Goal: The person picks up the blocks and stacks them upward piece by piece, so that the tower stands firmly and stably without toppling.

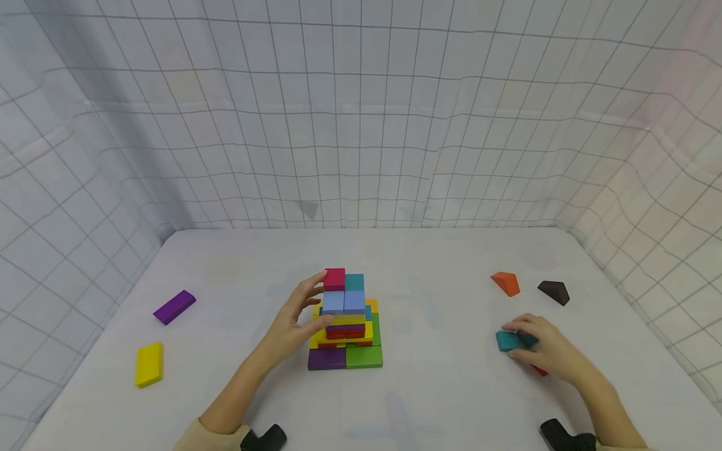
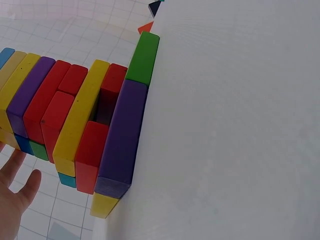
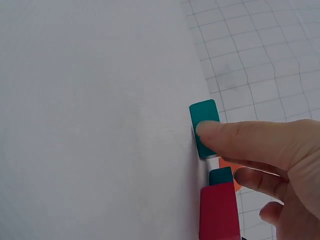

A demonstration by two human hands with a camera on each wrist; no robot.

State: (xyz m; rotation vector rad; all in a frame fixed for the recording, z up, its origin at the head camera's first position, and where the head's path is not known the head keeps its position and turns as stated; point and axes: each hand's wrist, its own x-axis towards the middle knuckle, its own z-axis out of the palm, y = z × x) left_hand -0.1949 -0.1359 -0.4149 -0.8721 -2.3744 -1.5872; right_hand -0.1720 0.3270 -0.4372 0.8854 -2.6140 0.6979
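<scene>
The right hand has its grip on a teal block: the thumb and the curled fingers are closed around it, while the block is lying on the white desk at the right side. In the right wrist view a second small teal piece and a red block are seen just beside this hand, partly under it. The left hand is held open, with straight fingers laid against the left side of the block tower; nothing is gripped by it, the tower is only steadied. The tower stands near the middle of the desk, with a purple block and a green block at its base and a red cube beside a teal cube on the top.

The step in hand is judged to be the picking up of the next piece for the tower. For the next move the teal block must be lifted and carried to the left, well across the desk, and set down gently on the top layer, so that the pile is not pushed over. An orange wedge and a dark wedge are lying behind the right hand; a purple bar and a yellow bar are lying far at the left.
</scene>
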